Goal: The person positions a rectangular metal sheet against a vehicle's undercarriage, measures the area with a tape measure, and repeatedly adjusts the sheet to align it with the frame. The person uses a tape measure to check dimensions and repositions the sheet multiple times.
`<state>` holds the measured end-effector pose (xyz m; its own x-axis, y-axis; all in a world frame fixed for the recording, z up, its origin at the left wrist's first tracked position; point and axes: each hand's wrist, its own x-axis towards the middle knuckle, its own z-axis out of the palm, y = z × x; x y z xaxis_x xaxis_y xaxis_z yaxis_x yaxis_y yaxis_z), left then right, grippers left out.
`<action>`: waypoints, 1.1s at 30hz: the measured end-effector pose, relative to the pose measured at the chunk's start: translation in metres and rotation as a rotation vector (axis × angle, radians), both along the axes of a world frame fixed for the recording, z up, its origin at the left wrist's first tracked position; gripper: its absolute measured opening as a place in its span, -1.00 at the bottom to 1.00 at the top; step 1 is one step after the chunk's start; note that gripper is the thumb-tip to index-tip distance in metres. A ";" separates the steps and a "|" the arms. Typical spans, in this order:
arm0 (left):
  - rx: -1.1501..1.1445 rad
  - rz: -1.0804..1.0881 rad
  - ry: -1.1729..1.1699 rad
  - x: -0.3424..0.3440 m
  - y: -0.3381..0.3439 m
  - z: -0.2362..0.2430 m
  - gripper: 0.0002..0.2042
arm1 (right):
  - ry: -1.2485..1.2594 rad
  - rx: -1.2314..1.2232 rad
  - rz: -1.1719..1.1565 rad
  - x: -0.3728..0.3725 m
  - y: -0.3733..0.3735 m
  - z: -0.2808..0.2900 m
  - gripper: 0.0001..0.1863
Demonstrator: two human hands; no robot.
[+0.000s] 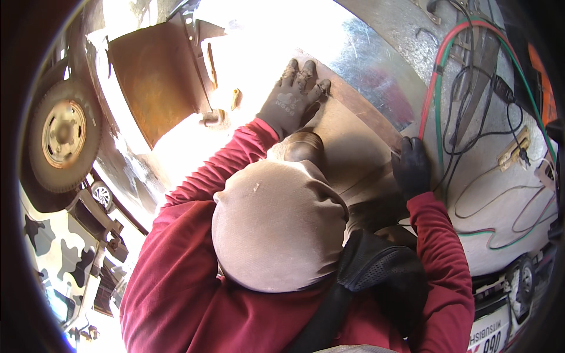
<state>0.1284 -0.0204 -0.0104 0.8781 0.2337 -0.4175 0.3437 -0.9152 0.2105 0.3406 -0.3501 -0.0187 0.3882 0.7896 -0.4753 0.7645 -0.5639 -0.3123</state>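
Note:
My left hand (pixel 290 97), in a grey glove, lies with fingers spread along a long brownish strip (pixel 362 109) bordering a shiny metal sheet (pixel 371 70). My right hand (pixel 412 167), in a dark glove, has its fingers curled over the strip's near right end. Below my hands are tan and dark cloth-covered shapes and a large rounded beige cloth-covered shape (pixel 276 226) between my red sleeves. The sheet's upper left part is lost in glare.
A rusty metal plate (pixel 150 76) lies upper left. A wheel (pixel 62 129) and camouflage-painted bodywork (pixel 53 247) stand at the left. Red and green hoses (pixel 438 70) and black cables (pixel 462 126) run over concrete at the right. A vehicle (pixel 491 312) shows lower right.

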 end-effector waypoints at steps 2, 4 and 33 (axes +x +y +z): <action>0.000 0.006 0.030 0.001 0.000 0.001 -0.43 | 0.033 -0.021 0.018 0.003 0.001 0.003 -0.56; -0.011 0.025 0.039 0.001 -0.001 0.002 -0.43 | 0.031 -0.025 0.071 0.007 0.011 0.012 -0.53; -0.126 0.069 0.127 0.008 0.006 0.011 -0.44 | 0.155 -0.068 0.317 -0.032 0.387 0.048 -0.58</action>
